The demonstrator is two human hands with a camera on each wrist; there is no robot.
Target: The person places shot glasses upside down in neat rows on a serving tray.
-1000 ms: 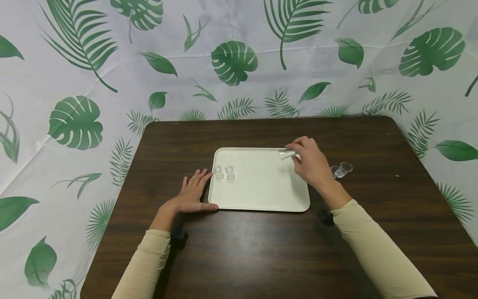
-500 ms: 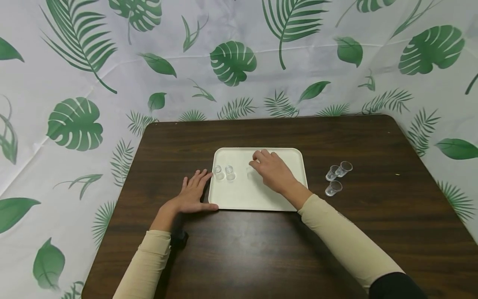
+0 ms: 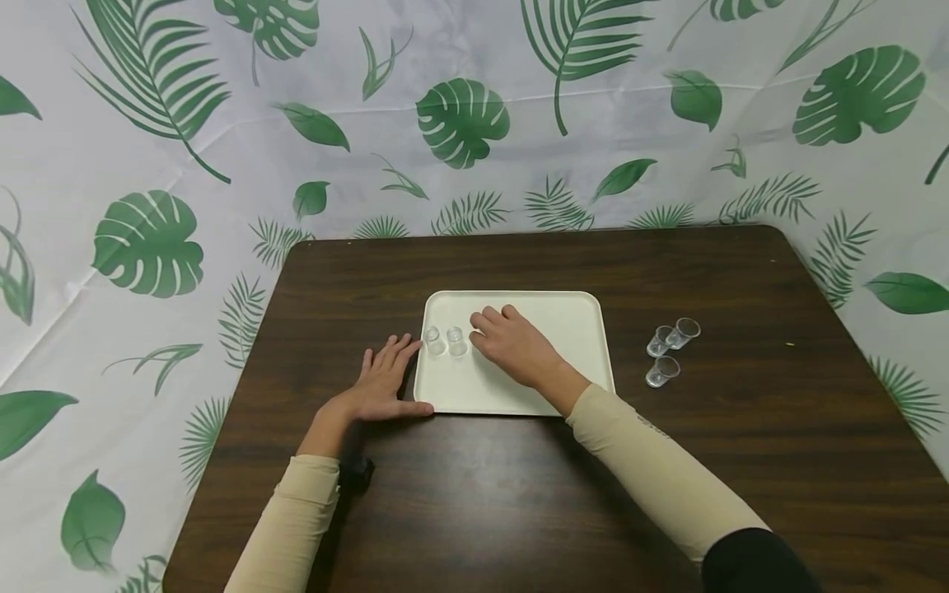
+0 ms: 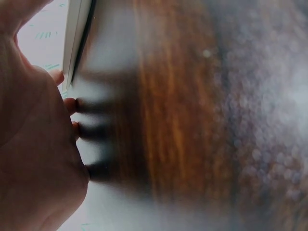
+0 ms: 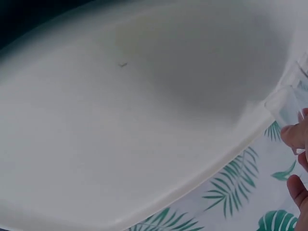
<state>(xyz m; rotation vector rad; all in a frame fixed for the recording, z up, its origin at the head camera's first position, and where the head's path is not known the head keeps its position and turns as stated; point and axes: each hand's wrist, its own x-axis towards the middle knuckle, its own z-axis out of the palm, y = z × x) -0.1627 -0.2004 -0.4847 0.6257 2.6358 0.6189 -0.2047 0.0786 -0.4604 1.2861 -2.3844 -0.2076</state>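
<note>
Two small clear plastic cups, a left one (image 3: pixel 434 343) and a right one (image 3: pixel 456 343), stand side by side at the left end of a cream tray (image 3: pixel 563 317). Just right of them is my right hand (image 3: pixel 513 346), fingers bent, pinching another clear cup (image 5: pixel 286 105) between thumb and fingers. That held cup shows in the right wrist view; in the head view the hand mostly hides it. My left hand (image 3: pixel 381 389) lies spread on the table, its thumb and fingertips touching the tray's left edge. The left wrist view shows its palm beside the tray rim (image 4: pixel 76 38).
On the dark wooden table (image 3: pixel 482 511), right of the tray, three more clear cups (image 3: pixel 662 372) sit close together, two of them overlapping in view. A leaf-patterned cloth (image 3: pixel 474 189) hangs behind the table.
My right hand has moved left over the tray with the cup, from its right side to beside the two standing cups. My left hand has stayed in place.
</note>
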